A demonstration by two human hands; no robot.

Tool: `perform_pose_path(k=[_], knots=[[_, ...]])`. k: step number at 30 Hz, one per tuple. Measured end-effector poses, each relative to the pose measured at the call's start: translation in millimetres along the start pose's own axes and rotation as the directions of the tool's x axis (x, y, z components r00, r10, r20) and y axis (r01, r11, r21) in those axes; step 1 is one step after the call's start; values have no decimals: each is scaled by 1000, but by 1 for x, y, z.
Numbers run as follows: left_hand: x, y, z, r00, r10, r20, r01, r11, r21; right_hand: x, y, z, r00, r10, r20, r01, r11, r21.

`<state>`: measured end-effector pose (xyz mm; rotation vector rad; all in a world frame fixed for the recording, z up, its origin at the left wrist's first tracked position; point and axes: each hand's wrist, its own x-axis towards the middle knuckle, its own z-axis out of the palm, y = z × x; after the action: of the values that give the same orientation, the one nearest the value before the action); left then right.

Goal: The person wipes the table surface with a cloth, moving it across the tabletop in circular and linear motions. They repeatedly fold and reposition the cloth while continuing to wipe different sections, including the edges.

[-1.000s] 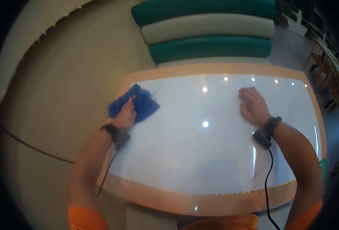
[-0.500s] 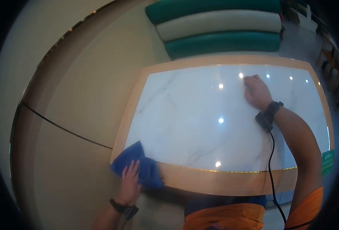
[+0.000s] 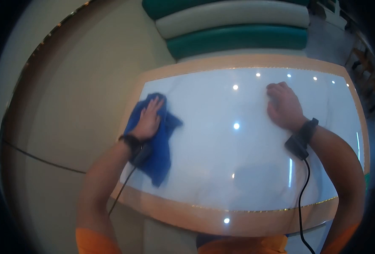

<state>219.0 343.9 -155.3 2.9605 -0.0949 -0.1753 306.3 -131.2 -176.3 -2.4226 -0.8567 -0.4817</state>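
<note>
A blue cloth (image 3: 155,148) lies spread over the left edge of a white marbled tabletop (image 3: 204,156) with a wooden border. My left hand (image 3: 150,120) presses flat on the upper part of the cloth, its fingers stretched out. On the right half of the tabletop rests my right hand (image 3: 284,106), its fingers curled in. Whatever may be under or inside those curled fingers is hidden. Each wrist wears a black band with a small device and a cable.
Beyond the table's far edge stands a green and white padded bench (image 3: 238,38). A beige wall panel (image 3: 90,84) runs along the left side. Wooden chairs (image 3: 359,57) show at the far right. A black cable (image 3: 300,203) hangs from the right wrist across the table's near edge.
My left hand and the blue cloth have moved from the near left corner up along the table's left side. My right hand has stayed nearly in place. The view has shifted slightly.
</note>
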Motion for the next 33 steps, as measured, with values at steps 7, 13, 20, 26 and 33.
perform_pose_path(k=[7,13,20,26,33], knots=[[207,-24,-9,938,-303,-168,315,948,47,6,5,-2,998,-54,-23,54,999,-2],[220,-41,-14,969,-199,-147,205,979,25,12,-1,-8,1000,-16,20,17,1000,-17],[98,-43,23,938,221,-267,-245,968,-60,15,-5,-5,998,-34,-60,35,999,5],[-123,80,-5,958,278,-65,-282,958,-59,9,-14,-11,997,10,-74,-9,1000,10],[-248,142,11,976,206,74,-198,974,-109,16,-2,2,994,-2,-106,2,1000,2]])
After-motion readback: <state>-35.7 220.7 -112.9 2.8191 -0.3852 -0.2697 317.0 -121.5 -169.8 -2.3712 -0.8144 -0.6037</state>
